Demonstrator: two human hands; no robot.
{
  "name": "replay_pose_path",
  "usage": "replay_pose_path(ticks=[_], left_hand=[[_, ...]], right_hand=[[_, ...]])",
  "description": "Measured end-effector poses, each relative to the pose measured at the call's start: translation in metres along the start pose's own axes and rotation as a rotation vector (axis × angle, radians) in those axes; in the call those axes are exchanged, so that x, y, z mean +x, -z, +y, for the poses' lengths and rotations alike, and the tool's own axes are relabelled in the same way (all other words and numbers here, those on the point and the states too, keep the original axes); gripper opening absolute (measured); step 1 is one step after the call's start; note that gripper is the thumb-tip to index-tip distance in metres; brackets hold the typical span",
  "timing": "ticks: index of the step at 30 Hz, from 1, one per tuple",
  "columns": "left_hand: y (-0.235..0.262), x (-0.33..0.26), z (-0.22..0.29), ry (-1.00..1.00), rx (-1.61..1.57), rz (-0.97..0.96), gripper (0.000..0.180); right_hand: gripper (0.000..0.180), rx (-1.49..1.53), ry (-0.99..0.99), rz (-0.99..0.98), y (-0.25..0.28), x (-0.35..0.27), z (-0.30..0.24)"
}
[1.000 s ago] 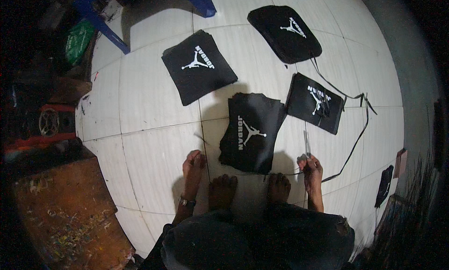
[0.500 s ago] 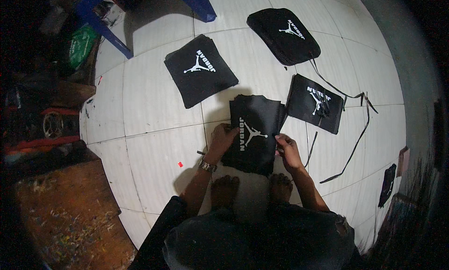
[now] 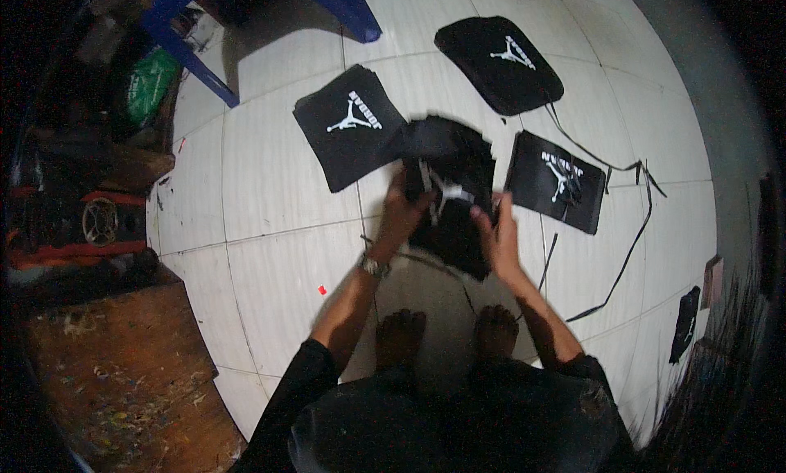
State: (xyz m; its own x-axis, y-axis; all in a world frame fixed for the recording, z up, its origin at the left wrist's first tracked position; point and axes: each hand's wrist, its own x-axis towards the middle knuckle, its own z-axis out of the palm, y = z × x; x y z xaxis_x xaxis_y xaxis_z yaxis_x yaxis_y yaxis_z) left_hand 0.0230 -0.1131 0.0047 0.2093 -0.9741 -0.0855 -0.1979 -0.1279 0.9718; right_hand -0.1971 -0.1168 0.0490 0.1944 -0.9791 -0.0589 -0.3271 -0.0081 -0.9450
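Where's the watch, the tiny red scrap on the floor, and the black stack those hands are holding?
Watch (image 3: 375,266): head view, middle of its visible side.
Red scrap (image 3: 322,290): head view, its middle.
Black stack (image 3: 450,200): head view, middle of its printed top face.

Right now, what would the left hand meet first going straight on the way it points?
The left hand would most likely run into the black stack it grips, directly ahead of it; depth beyond that is hard to judge.

Pale tiled floor (image 3: 274,297) — blue furniture legs (image 3: 358,18) upper left, grey wall (image 3: 720,121) right.
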Motion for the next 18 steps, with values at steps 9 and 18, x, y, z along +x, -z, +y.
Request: replay_pose_path(ticks=[9, 18], left_hand=[[0.056, -0.058, -0.011, -0.488, 0.522, -0.133, 0.053], [0.033, -0.112, -0.099, -0.051, 0.341, -0.122, 0.028]], right_hand=[[0.079, 0.512, -0.118, 0.154, 0.088, 0.013, -0.122], [0.064, 0.351, -0.755, -0.075, 0.005, -0.137, 0.043]])
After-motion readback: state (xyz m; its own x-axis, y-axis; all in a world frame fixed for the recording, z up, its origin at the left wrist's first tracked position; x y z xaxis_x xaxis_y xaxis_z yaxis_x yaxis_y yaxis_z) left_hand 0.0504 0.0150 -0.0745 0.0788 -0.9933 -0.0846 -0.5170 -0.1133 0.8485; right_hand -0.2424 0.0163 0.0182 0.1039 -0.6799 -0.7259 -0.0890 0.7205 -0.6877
